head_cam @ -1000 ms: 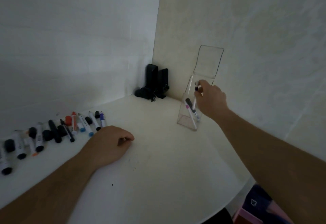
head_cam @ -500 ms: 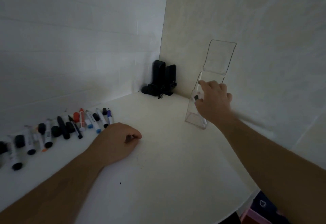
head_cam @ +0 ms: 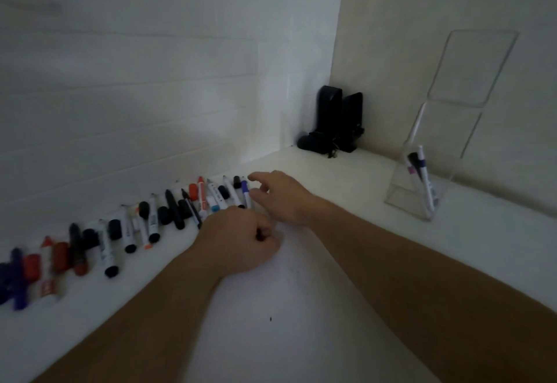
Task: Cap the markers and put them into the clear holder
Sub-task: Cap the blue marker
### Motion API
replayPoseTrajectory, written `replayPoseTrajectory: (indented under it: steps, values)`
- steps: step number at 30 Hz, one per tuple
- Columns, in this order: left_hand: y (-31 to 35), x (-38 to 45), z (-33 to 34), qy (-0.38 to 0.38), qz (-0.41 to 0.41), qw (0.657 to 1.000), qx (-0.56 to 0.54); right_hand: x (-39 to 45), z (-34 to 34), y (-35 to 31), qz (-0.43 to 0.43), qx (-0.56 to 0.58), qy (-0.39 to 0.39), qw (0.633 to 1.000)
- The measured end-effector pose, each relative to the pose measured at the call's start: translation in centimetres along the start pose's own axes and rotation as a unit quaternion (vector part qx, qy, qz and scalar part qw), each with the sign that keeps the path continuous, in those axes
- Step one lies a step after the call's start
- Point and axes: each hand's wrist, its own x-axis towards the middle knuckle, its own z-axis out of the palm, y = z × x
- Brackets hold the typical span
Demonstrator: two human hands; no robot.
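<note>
A row of several markers and loose caps (head_cam: 168, 217) lies along the wall on the white table. At its right end lies a purple marker (head_cam: 245, 194). My right hand (head_cam: 283, 197) hovers just right of it, fingers spread, holding nothing. Resting on the table in a loose fist in front of the row is my left hand (head_cam: 241, 241), empty. The clear holder (head_cam: 446, 129) stands at the right against the wall and holds two markers (head_cam: 422, 177).
Two black upright devices (head_cam: 337, 120) with a cable sit in the corner. The walls close in behind the marker row and behind the holder. The white table (head_cam: 301, 307) stretches toward me.
My right hand let go of a marker inside the holder and swung left to the right end of the marker row. The left hand stayed put.
</note>
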Motion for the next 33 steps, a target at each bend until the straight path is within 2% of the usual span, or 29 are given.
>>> replayPoseTrajectory:
  steps: [3,6,8,13,19,26,29,33]
  values:
    - [-0.4,0.3,0.2,0.012,-0.005,1.0,-0.004,3.3,0.8,-0.6,0.017,-0.005,-0.039,0.999]
    - [-0.8,0.5,0.5,0.022,-0.011,0.999,-0.031,4.9,1.2,-0.7,-0.001,-0.076,-0.074,0.994]
    - [-0.9,0.6,0.6,0.027,-0.014,0.999,-0.037,5.1,1.2,-0.4,-0.021,-0.08,-0.076,0.994]
    - [-1.0,0.6,0.9,0.062,-0.023,0.995,-0.079,2.4,-0.6,0.8,-0.062,-0.062,-0.058,0.994]
    - [-1.1,0.9,0.8,0.126,-0.061,0.983,-0.116,-3.4,-2.6,2.3,-0.058,-0.067,-0.076,0.993]
    - [-0.8,0.9,1.1,0.064,-0.016,0.996,-0.062,-7.1,-1.5,3.7,-0.058,0.01,0.014,0.998]
    - [-0.6,0.8,1.0,0.029,-0.002,0.999,-0.033,-7.0,-1.4,4.2,-0.022,0.005,0.032,0.999]
    - [-0.6,0.9,1.1,0.018,0.016,1.0,0.01,-6.6,-2.0,5.0,0.014,-0.037,0.041,0.998]
